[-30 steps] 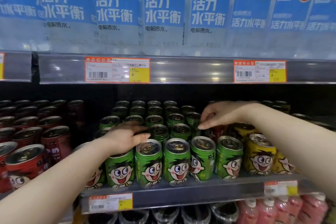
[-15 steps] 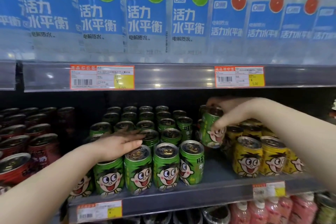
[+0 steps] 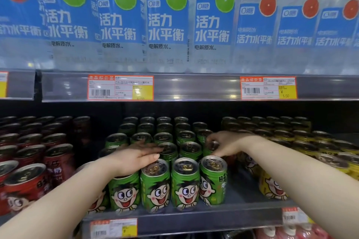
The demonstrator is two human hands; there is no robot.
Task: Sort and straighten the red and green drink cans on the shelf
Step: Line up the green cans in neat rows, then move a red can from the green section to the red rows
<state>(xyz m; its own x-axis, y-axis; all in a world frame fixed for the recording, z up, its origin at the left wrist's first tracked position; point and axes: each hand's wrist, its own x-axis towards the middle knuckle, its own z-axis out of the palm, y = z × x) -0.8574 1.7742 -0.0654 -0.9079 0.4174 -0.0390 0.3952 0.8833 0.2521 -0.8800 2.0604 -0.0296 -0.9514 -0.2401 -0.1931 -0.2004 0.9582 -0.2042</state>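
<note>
Both forearms are bare along all of their visible length, smooth and slender, narrowing toward the wrists. The left grip (image 3: 134, 158) and the right grip (image 3: 227, 144) are bare hands with slim fingers; the left thumb's nail looks short and plain. Whatever is worn higher up lies outside the frame.

Front can (image 3: 124, 192): lid covered by left hand (image 3: 134, 158).
Rear can (image 3: 212, 144): pinched by right hand (image 3: 226, 144); body hidden behind front row, lid half covered.
Red cans (image 3: 25, 186): cut by left edge; back rows lost in shadow.
Yellow cans (image 3: 272, 188): partly behind right forearm (image 3: 291, 169); rightmost cut by edge.
Bottles (image 3: 167, 25): tops cut by upper edge.
Tags (image 3: 120, 87): small print unreadable.
Lower tag (image 3: 113, 228): blurred, cut by bottom edge.
Pink bottles (image 3: 295, 234): only tops showing at bottom edge.
</note>
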